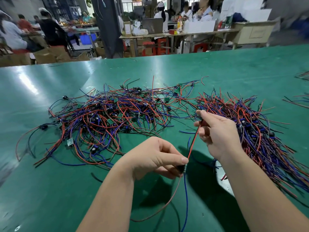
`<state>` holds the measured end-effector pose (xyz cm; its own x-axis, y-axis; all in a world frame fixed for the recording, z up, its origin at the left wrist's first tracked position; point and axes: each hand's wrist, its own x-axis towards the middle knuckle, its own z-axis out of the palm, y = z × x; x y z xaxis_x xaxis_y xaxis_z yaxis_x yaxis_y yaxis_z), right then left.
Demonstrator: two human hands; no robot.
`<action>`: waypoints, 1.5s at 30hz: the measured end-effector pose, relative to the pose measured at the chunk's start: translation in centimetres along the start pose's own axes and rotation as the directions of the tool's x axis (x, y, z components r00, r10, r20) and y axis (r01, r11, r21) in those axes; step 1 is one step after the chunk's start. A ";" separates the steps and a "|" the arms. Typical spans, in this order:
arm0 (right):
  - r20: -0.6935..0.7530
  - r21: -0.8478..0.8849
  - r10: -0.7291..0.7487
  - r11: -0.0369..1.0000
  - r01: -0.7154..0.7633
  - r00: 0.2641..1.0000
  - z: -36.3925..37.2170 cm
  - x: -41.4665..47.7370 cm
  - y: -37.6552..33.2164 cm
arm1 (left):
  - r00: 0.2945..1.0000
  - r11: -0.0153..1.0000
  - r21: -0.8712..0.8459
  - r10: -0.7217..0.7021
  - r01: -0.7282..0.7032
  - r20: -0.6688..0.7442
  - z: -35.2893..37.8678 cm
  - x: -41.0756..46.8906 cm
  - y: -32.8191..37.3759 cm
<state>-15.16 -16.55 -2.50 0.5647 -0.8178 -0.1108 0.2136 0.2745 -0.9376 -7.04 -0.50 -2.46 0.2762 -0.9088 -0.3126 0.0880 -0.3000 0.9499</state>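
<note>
Between the hands, above the green table (50, 190), a red wire (193, 143) stretches taut, its long axis slanting from a small board (183, 168) up and away to the right. The left hand (155, 156) pinches the board and the right hand (217, 133) pinches the wire's far end. Bare table lies nearer; the left pile (107, 114) and the right pile (250, 124) crowd the space beyond.
</note>
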 end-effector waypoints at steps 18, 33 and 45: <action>0.216 -0.281 -0.470 0.809 0.516 0.856 0.7 -2.7 -0.9 | 0.499 0.808 0.581 0.466 0.095 -0.731 -3.1 1.7 -1.2; 0.190 -0.716 -0.602 0.455 0.529 0.776 -0.2 -1.7 -0.8 | 0.157 0.816 0.516 0.491 0.261 -0.857 -5.9 -0.1 -1.6; 0.362 0.040 0.060 0.996 -0.079 0.930 1.3 -1.5 -0.5 | 0.380 0.517 0.674 0.853 -0.527 -0.358 1.5 1.6 -0.2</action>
<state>-15.05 -14.80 -1.42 0.8267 -0.5612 -0.0395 0.1999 0.3587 -0.9118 -8.00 -2.35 -3.18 0.5221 -0.4972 0.6929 -0.7455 0.1286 0.6540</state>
